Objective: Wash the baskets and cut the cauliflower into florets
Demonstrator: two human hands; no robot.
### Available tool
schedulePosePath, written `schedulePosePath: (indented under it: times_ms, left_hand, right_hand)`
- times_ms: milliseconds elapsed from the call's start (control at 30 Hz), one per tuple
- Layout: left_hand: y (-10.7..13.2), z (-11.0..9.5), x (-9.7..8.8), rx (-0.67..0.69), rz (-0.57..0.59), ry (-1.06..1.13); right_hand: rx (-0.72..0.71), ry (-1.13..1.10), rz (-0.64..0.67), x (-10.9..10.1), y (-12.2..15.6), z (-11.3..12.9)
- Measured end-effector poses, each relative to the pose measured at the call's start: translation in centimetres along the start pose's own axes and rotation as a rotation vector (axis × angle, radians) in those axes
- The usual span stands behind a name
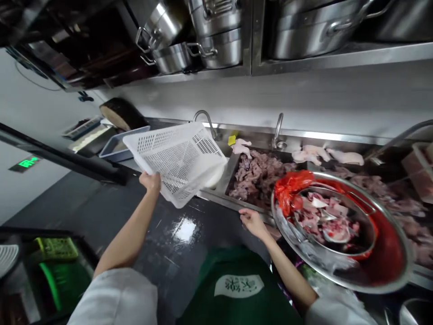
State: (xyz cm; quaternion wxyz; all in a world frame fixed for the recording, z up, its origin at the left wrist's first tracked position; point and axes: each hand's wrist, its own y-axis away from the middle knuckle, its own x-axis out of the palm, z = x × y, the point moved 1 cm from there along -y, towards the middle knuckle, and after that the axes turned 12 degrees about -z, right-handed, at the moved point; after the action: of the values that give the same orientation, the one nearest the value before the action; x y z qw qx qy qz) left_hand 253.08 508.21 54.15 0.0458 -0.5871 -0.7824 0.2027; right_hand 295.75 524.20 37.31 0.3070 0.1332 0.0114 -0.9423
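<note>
My left hand grips the near corner of a white perforated plastic basket and holds it tilted in the air over the left sink. My right hand rests on the front edge of the steel sink counter, fingers curled on the rim. The middle sink is full of pale raw meat pieces. A large steel basin at the right holds a red plastic bag, bloody liquid and a smaller bowl of meat scraps.
Whole raw poultry lies along the back ledge beside two taps. Big steel pots stand on the overhead shelf. A blue tray and a round chopping block sit at the far left. The floor looks wet.
</note>
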Motion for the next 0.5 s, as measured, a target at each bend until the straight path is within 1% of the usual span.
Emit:
schedulePosePath:
  times_ms: [67, 100, 167, 267, 333, 400, 500]
  left_hand:
    - [-1.1, 1.8, 0.7, -0.216, -0.045, -0.027]
    - [-2.0, 2.7, 1.2, -0.305, -0.047, -0.047]
    - [-4.5, 4.7, 2.3, -0.433, -0.028, -0.075]
    - [-8.6, 8.0, 4.3, -0.544, 0.009, -0.086]
    - [-10.7, 10.3, 5.7, -0.608, 0.049, -0.096]
    - [-12.1, 12.4, 7.1, -0.656, 0.089, -0.114]
    - [-12.9, 15.2, 9.0, -0.704, 0.144, -0.136]
  right_hand:
    - [-0.006, -0.006, 0.004, 1.3, -4.7, 1.9]
    - [-0.018, -0.009, 0.004, 2.0, -7.0, 2.6]
    - [-0.052, 0.006, 0.006, 3.2, -11.5, 3.3]
    - [-0.091, 0.132, -0.023, 4.9, -17.9, 3.6]
    - [-0.093, 0.294, -0.069, 5.8, -21.9, 3.9]
    - [-0.063, 0.495, -0.112, 6.6, -25.8, 4.7]
    - [0.003, 0.715, -0.155, 8.0, -31.8, 6.9]
